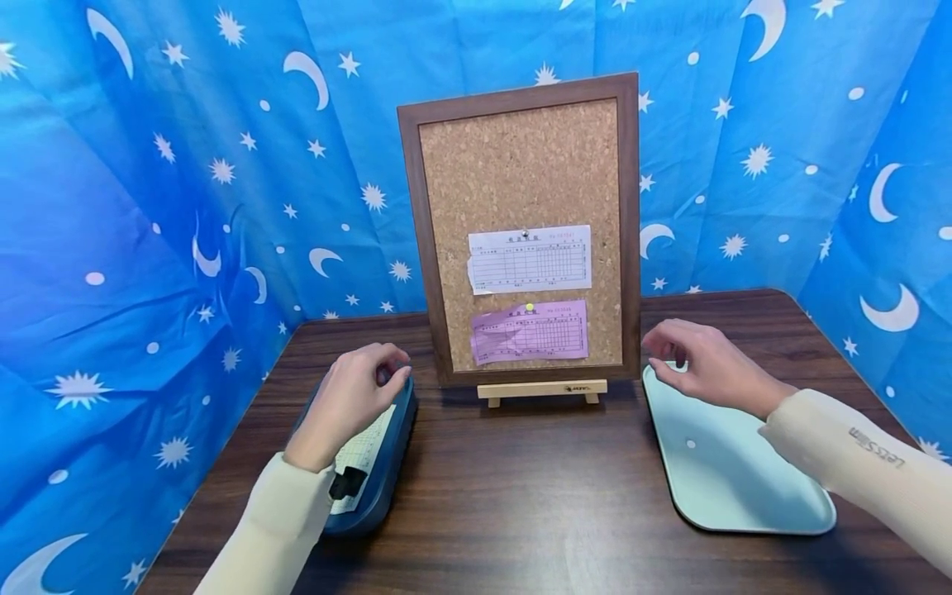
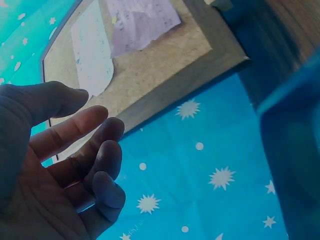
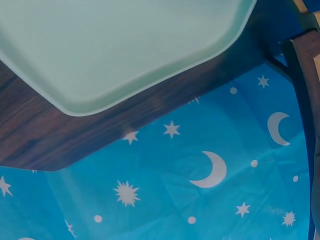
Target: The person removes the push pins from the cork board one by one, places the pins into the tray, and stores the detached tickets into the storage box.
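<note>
My left hand [image 1: 353, 397] is raised over a dark blue tray [image 1: 397, 471], with a printed paper slip [image 1: 366, 446] lying in it. In the left wrist view, its loosely bent fingers [image 2: 107, 160] hold nothing. The right hand [image 1: 702, 364] hovers over the far end of a pale green tray [image 1: 744, 487], fingers loosely bent with nothing visible between them. Between the hands stands a framed cork board [image 1: 521, 173]. A white printed slip [image 1: 530, 263] is pinned on it by a silvery pin [image 1: 525, 235], above a purple slip [image 1: 530, 339] with a yellow pin [image 1: 530, 307].
A small wooden stand [image 1: 543, 389] supports the board on the dark wooden table [image 1: 535, 496]. Blue curtains [image 1: 357, 165] with moons and stars hang behind and at both sides. A small white dot [image 1: 690, 444] shows on the green tray, and a black piece [image 1: 347, 483] beside the left cuff.
</note>
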{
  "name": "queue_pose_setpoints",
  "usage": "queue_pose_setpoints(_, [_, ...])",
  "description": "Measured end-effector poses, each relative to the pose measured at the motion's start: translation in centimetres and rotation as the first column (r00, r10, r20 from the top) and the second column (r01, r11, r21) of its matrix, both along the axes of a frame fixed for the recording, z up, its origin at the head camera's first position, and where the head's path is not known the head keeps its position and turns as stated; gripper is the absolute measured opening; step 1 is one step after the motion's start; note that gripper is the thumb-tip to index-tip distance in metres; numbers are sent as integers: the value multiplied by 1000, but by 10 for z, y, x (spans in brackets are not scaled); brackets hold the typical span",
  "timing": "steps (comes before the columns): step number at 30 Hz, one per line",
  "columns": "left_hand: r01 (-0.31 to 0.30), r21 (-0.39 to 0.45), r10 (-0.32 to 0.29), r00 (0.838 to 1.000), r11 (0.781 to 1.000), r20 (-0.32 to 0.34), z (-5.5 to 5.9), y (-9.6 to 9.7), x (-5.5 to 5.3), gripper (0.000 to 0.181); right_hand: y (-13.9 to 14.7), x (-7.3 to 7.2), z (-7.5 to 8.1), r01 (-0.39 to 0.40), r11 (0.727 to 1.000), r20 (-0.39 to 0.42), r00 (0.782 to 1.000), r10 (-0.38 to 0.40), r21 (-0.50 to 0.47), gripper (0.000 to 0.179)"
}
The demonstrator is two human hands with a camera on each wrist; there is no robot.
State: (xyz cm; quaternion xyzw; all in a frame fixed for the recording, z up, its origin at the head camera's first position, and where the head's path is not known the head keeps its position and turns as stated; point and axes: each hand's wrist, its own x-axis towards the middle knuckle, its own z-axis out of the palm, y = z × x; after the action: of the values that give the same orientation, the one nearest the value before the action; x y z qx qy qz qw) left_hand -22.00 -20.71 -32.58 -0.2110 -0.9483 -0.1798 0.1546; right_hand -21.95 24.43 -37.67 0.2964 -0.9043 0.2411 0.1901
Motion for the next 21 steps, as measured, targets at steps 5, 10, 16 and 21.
queue_pose_setpoints(5, [34,32,-34,999,999,-25,5,8,-6,9,-5,-2,6,16,1000,9,1000,-16,-12,21])
queue_pose_setpoints(10, [32,71,-30,999,997,-26,6,15,-11,13,-8,-3,9,42,999,-11,999,-42,-23,22])
queue_pose_setpoints(16, [21,114,-19,1000,993,-25,9,25,-17,14,-11,-7,13,56,998,-66,996,-59,-39,24])
queue_pose_setpoints(21, [28,151,-21,999,988,-43,12,34,-23,19,-14,-10,17,67,997,-73,995,-70,-44,25])
